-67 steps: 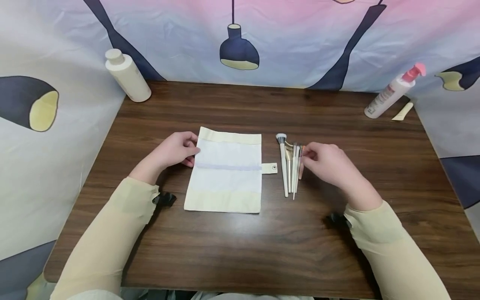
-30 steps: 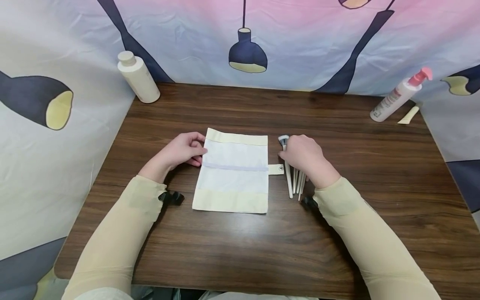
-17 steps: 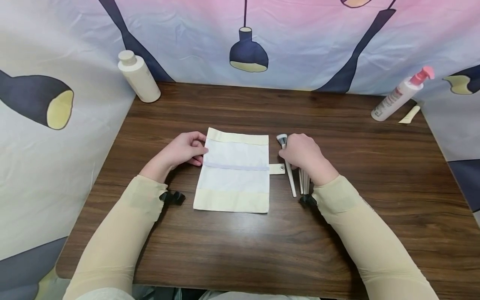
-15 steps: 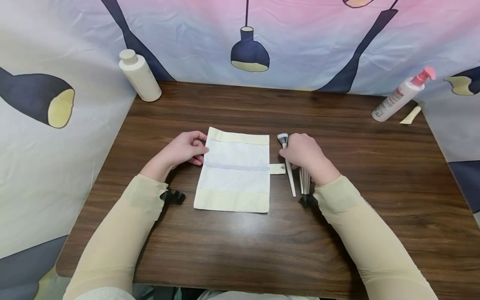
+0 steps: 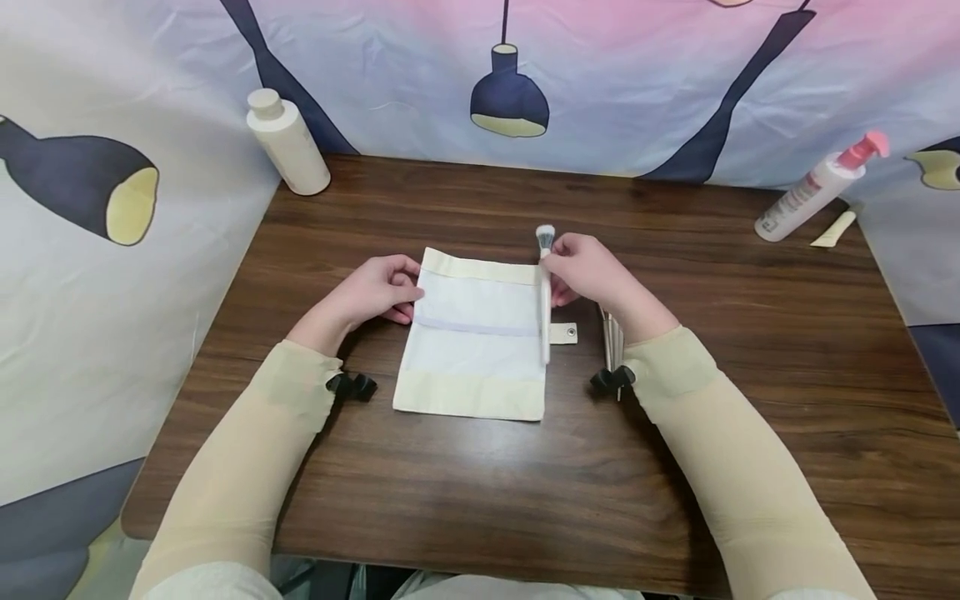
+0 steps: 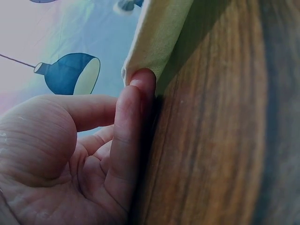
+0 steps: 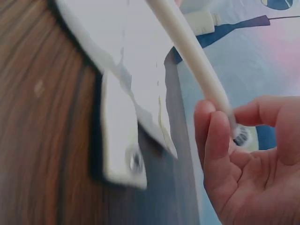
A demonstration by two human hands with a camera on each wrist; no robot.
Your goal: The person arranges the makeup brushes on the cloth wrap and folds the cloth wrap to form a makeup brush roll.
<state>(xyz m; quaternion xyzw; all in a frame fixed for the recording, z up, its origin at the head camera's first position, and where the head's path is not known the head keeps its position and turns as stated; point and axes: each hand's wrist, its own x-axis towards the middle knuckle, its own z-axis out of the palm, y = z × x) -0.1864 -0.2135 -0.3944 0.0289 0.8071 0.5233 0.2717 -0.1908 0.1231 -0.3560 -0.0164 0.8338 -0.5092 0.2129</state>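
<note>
A white-and-cream cloth brush roll [image 5: 472,367] lies spread out on the wooden table. My left hand [image 5: 375,292] pinches its left edge; in the left wrist view, the fabric [image 6: 161,42] rises from between thumb and finger. With my right hand [image 5: 588,271] I hold a white-handled makeup brush [image 5: 546,325] over the roll's right edge, bristles pointing away from me. The right wrist view shows thumb and fingertips pinching the brush handle [image 7: 192,51] near its head. Several slim brushes [image 5: 611,337] lie beside my right wrist, partly hidden by it.
From the roll's right side a short snap strap [image 5: 562,333] sticks out. A white bottle [image 5: 288,146] stands at the back left. At the back right are a pink-topped pump bottle [image 5: 810,196] and a small cream-coloured piece [image 5: 834,229]. A printed curtain [image 5: 420,92] hangs behind the table.
My right hand has gone from the group of brushes to one white-handled brush, lifted it and carried it left to the roll's right edge. My left hand keeps its place on the roll.
</note>
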